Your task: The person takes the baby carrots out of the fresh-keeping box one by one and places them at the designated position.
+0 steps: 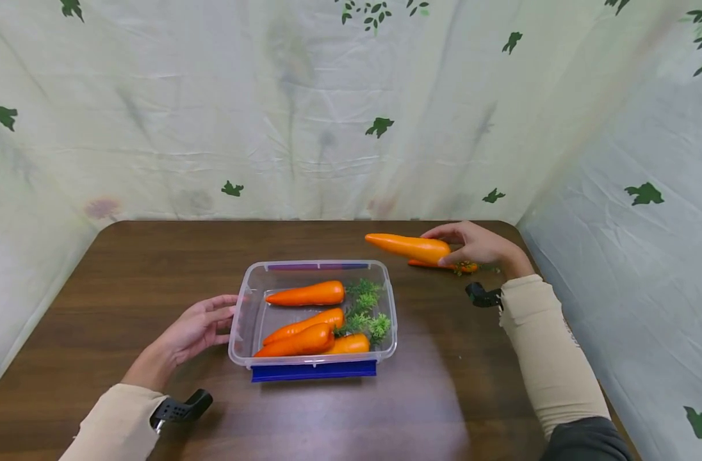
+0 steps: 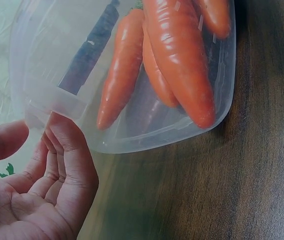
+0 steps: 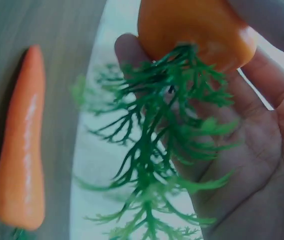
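My right hand (image 1: pixel 472 243) grips an orange carrot (image 1: pixel 405 246) by its thick end, its tip pointing left. In the right wrist view, its feathery green top (image 3: pixel 147 135) hangs in front of the palm. Below it on the table lies another carrot (image 1: pixel 423 263), partly hidden in the head view. A clear plastic container (image 1: pixel 392 301) with blue clips holds several carrots (image 1: pixel 307 294) whose green tops (image 1: pixel 362 307) point right. My left hand (image 1: pixel 204 323) is at the container's left wall, with fingertips right at the rim and thumb apart from the fingers.
The brown wooden table (image 1: pixel 155 262) ends at a back edge against a pale curtain (image 1: pixel 293 128) with green leaf shapes. One blue clip (image 1: pixel 313 370) hangs from the container's front side. Dark straps (image 1: pixel 180 406) sit on both wrists.
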Tool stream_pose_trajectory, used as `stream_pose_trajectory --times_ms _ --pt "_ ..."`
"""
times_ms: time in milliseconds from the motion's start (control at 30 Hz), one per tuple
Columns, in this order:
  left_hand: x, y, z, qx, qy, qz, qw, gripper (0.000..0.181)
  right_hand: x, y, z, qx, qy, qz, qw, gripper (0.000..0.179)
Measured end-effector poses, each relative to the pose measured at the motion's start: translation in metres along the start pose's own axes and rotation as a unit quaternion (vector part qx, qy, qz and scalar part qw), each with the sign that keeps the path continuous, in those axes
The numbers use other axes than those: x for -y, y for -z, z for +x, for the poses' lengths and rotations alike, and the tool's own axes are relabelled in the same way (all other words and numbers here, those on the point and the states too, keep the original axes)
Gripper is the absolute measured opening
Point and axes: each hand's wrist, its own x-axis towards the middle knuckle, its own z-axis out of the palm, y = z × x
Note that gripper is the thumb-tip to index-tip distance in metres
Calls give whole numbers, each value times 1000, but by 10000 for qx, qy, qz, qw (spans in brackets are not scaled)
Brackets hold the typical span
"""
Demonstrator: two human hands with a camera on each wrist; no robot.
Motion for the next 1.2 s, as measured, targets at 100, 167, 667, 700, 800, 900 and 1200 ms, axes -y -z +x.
stream_pose_trajectory --times_ms 100,167,667,700,800,900,1200 --pt "0 0 0 96 -39 -103 9999 37 -12 2 -8 -134 -87 28 9999 50" --pt "0 1 0 153 -61 -177 9997 32 -21 3 -12 -212 -96 4 9997 50" --pt "1 2 1 122 -17 -51 9999 35 -69 -7 -36 -945 -312 29 9950 51" --pt "1 1 1 94 -6 -26 10000 36 -72 -9 -37 -972 -302 35 9948 51" --pt "1 0 1 28 -9 25 10000 38 -80 -14 -41 -1079 -261 32 9938 50" --pt "2 0 1 -25 7 44 10000 38 -88 -19 -44 -1142 -267 58 9931 49" --pt "0 -1 1 54 -42 -24 10000 35 -101 -27 -50 -1256 -289 -11 9917 50"
